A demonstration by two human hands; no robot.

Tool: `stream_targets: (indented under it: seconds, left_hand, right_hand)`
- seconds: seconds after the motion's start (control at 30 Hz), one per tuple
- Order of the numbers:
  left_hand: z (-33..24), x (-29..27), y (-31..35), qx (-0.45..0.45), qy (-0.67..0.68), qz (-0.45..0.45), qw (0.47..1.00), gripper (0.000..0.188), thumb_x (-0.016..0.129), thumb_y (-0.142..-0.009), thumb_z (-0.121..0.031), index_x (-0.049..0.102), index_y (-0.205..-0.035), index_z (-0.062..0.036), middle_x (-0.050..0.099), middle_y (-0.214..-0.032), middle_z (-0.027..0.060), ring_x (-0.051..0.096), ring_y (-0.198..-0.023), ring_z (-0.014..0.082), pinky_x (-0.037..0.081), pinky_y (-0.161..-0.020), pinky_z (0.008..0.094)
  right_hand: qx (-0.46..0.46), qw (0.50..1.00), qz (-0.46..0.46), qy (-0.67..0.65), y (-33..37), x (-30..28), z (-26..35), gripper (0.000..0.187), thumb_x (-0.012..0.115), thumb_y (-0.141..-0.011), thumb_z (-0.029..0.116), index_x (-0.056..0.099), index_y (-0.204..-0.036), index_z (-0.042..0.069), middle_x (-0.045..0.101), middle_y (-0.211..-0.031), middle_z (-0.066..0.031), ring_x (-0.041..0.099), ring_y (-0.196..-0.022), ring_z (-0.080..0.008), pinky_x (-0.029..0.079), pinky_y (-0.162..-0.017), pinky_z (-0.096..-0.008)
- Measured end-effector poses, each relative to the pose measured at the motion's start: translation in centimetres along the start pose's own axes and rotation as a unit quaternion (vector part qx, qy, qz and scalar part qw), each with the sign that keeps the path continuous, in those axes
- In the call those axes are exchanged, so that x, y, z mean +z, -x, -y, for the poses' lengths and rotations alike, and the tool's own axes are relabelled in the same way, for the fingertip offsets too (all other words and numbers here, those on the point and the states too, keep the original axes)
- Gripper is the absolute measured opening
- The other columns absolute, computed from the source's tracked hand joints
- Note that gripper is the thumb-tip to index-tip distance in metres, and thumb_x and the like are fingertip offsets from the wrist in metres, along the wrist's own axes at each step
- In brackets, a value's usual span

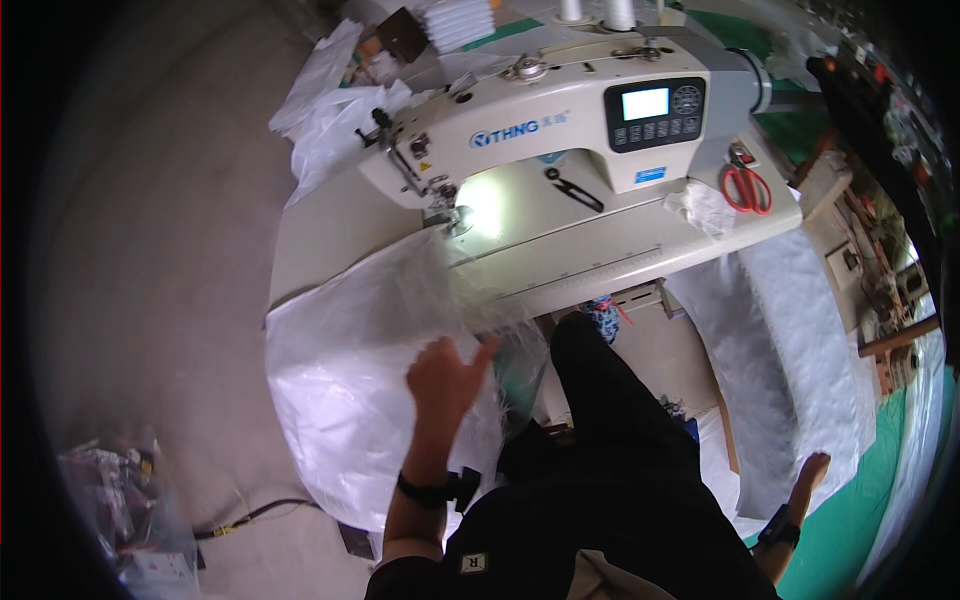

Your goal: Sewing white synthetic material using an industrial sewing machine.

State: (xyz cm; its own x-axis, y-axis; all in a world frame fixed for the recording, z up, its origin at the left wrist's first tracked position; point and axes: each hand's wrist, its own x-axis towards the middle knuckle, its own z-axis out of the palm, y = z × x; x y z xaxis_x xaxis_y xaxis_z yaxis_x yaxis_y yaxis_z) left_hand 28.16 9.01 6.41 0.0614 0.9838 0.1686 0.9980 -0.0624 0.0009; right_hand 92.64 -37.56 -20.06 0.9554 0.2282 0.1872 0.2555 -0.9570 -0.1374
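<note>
White sheet [808, 345] at right, long axis front to back.

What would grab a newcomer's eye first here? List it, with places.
The big white sewing machine across the upper middle comes first, its bright glow beside the needle area. Next, the red-handled scissors at the right end of its bed. Then the shiny white sheeting hanging off the near left edge, with the person's left hand in front of it.
</note>
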Motion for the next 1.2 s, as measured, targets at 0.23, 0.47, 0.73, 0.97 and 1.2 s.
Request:
stream_targets:
  seconds: [0.23, 0.47, 0.73, 0.97, 1.2]
  left_hand:
    - [0.8, 1.9, 0.6, -0.015, 0.09, 0.066, 0.994, 0.047, 0.058, -0.081, -0.05, 0.058, -0.077, -0.0028, 0.063, -0.079, 0.0157, 0.063, -0.074, 0.0354, 0.049, -0.067, 0.0463]
    - [-1.9, 2.5, 4.2, 0.034, 0.096, 0.172, 0.98, 0.032, 0.055, -0.084, -0.034, 0.058, -0.085, -0.0026, 0.064, -0.081, 0.017, 0.063, -0.075, 0.0359, 0.05, -0.066, 0.047]
    - [6.2, -5.7, 6.7, -0.109, 0.102, -0.143, 0.978, 0.015, 0.055, -0.079, -0.002, 0.053, -0.093, -0.0046, 0.058, -0.082, 0.0151, 0.06, -0.071, 0.0337, 0.049, -0.062, 0.041]
    - [3.8, -5.0, 11.3, 0.156, -0.005, 0.086, 0.984, 0.02, 0.055, -0.076, -0.002, 0.057, -0.095, -0.0053, 0.057, -0.094, 0.014, 0.057, -0.088, 0.0291, 0.046, -0.069, 0.0408]
    - [3.0, -0.8, 11.6, 0.234, 0.241, 0.205, 0.92, 0.033, 0.064, -0.08, -0.016, 0.057, -0.109, -0.0017, 0.062, -0.101, 0.0188, 0.062, -0.088, 0.0363, 0.051, -0.076, 0.0431]
  right_hand:
    - [0.202, 0.959, 0.139, 0.145, 3.7, -3.2, 5.4, 0.047, 0.04, -0.089, 0.05, 0.048, -0.122, 0.017, 0.05, -0.126, -0.009, 0.047, -0.115, -0.0339, 0.042, -0.087, -0.0531]
    - [0.144, 0.97, 0.08, 0.18, 4.9, -3.9, 5.9, 0.05, 0.034, -0.091, 0.056, 0.047, -0.12, 0.016, 0.05, -0.126, -0.0061, 0.048, -0.113, -0.0324, 0.043, -0.085, -0.0519]
    - [0.224, 0.956, 0.093, 0.163, 3.7, -2.7, 2.6, 0.055, 0.032, -0.09, 0.058, 0.045, -0.125, 0.018, 0.049, -0.127, -0.005, 0.048, -0.115, -0.0288, 0.04, -0.087, -0.0538]
    - [0.26, 0.95, 0.101, 0.14, 3.0, -0.1, 0.4, 0.056, 0.03, -0.089, 0.057, 0.048, -0.123, 0.017, 0.048, -0.128, -0.0062, 0.046, -0.119, -0.0286, 0.039, -0.088, -0.0523]
    - [0.222, 0.964, 0.022, 0.146, 5.0, 2.8, -6.0, 0.048, 0.033, -0.092, 0.052, 0.057, -0.115, 0.018, 0.059, -0.115, -0.0024, 0.058, -0.1, -0.0249, 0.047, -0.075, -0.0469]
